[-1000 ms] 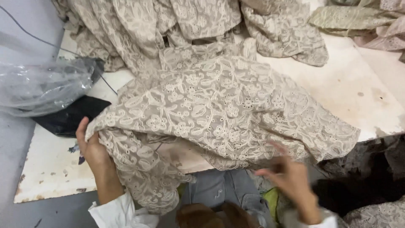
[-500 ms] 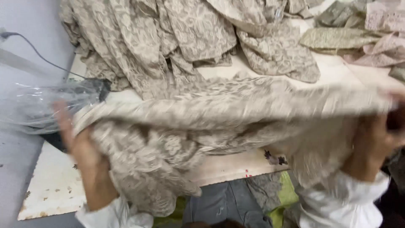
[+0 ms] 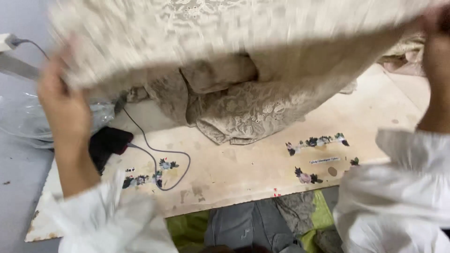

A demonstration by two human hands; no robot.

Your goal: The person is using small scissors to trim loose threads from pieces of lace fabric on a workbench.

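Above the desk point(image 3: 262, 173), a long piece of beige patterned cloth point(image 3: 243, 33) is held up and stretched sideways between the person's two hands, its long axis running left to right across the top of the view. The left hand point(image 3: 63, 105) grips the cloth's left end, fingers closed around a bunched edge; the right hand point(image 3: 438, 70) holds the right end at the picture's far edge, and its grip looks closed on the fabric, though blur and the frame edge hide the fingers. Both hands sit at about the same height, so neither is clearly nearer the cloth's middle; the lower part of the cloth sags in folds and touches the desk between them. A thin grey cable point(image 3: 159, 154) loops across the desk beside a black object point(image 3: 108, 143), with crumpled clear plastic point(image 3: 23, 122) at the left. Small flower stickers point(image 3: 314, 140) mark the bare wooden top. Compared with a second ago, when the cloth lay heaped on the desk with the hands at its near edge, it is now raised and pulled wide, baring the desk under it, and the hands have moved well apart and upward.
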